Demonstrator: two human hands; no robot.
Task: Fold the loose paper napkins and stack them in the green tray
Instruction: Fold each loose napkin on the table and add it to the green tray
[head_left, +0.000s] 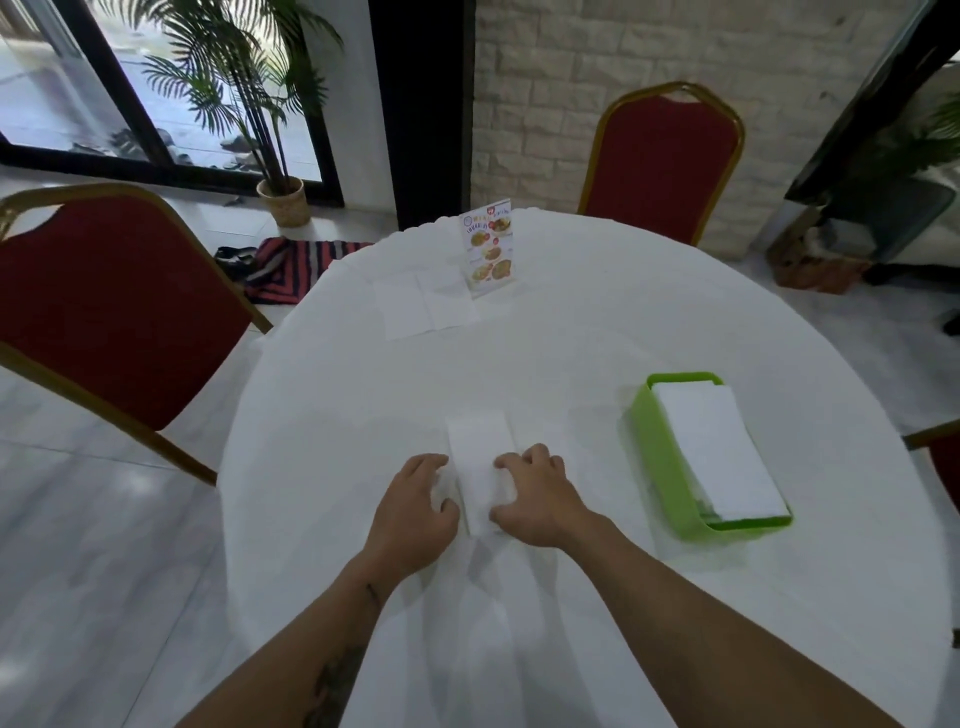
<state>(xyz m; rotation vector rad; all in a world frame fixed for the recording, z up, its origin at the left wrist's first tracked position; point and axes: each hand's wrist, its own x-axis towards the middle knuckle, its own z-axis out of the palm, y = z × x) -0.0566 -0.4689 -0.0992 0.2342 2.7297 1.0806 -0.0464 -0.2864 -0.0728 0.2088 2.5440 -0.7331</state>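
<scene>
Both hands are down on one folded napkin (480, 470) near the front edge of the round table (571, 338). The left hand (415, 506) curls its fingers against the napkin's left long edge, thumb tucked near its lower corner; the right hand (535, 496) has bent fingers pressing on the right edge, thumb at the near end. Whether either hand truly pinches the paper or only presses it flat, I cannot tell for certain; it looks like pressing a crease.

The napkin is a narrow strip, its long axis running away from the person. The green tray (662, 467) sits to the right, well apart from the hands, already holding a stack of folded napkins (719, 449) whose long axis runs much the same way, tilted slightly. The right hand is the nearer one, so the carry would probably go sideways to the right with little turning.

Farther off, left of a standing menu card (488, 247), loose unfolded napkins (426, 306) wait flat on the cloth.
</scene>
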